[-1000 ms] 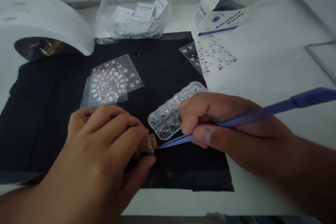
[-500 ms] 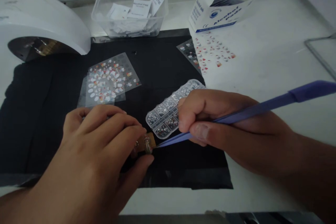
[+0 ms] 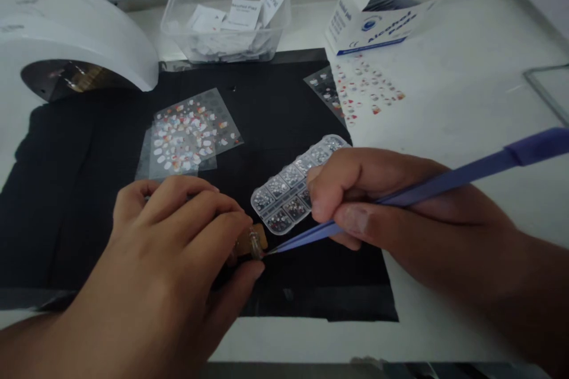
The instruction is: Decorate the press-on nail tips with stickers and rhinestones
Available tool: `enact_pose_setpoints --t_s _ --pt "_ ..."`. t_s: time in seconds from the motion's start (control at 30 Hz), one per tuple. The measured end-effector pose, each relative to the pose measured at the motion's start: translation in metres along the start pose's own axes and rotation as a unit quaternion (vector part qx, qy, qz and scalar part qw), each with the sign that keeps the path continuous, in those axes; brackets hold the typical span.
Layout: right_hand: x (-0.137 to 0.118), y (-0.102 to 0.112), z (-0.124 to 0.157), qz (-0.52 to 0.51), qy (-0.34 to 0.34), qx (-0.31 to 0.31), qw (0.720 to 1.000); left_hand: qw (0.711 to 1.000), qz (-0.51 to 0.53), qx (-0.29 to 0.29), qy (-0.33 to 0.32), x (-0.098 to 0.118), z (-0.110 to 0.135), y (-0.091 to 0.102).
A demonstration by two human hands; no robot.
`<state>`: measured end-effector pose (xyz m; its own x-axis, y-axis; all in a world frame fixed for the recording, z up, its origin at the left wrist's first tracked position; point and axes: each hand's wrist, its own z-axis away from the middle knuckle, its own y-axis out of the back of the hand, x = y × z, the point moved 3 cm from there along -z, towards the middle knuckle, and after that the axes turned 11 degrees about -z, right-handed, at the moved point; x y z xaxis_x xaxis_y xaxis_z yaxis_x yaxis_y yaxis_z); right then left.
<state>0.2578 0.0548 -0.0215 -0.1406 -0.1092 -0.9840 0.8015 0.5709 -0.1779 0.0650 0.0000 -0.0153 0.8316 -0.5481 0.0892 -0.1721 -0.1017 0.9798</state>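
Observation:
My left hand (image 3: 178, 249) is closed round a small tan block (image 3: 262, 235), gripping it between thumb and fingers. On the block sits a clear, shiny piece like a false nail tip (image 3: 255, 244); the rest of the block is hidden under my fingers. Pinched in my right hand (image 3: 355, 207) is a pair of purple tweezers (image 3: 306, 238), slanting down to the left. Their fine points are at the lower right edge of the clear piece, and whether anything is between them is too small to tell. A clear case of rhinestones (image 3: 279, 222) lies just beyond, partly behind my right hand.
Sticker sheets (image 3: 186, 136) lie on the black mat (image 3: 267, 95), and another sticker sheet (image 3: 368, 89) overlaps its right edge. At the back stand a clear tub (image 3: 178, 41) of alcohol pad packets and an alcohol pads box (image 3: 373, 35). A white lamp (image 3: 102, 29) arches at left.
The whole view has shifted slightly, so things sit a little further right. Both hands keep their grips, and the tweezer points stay beside the clear piece.

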Motion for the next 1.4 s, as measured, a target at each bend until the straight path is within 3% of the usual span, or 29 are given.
enact_pose_setpoints --t_s 1.4 --pt "0.0019 0.0007 0.0007 0.029 -0.022 0.010 0.999 1.000 -0.008 0.003 0.005 0.0006 0.0011 0.0012"
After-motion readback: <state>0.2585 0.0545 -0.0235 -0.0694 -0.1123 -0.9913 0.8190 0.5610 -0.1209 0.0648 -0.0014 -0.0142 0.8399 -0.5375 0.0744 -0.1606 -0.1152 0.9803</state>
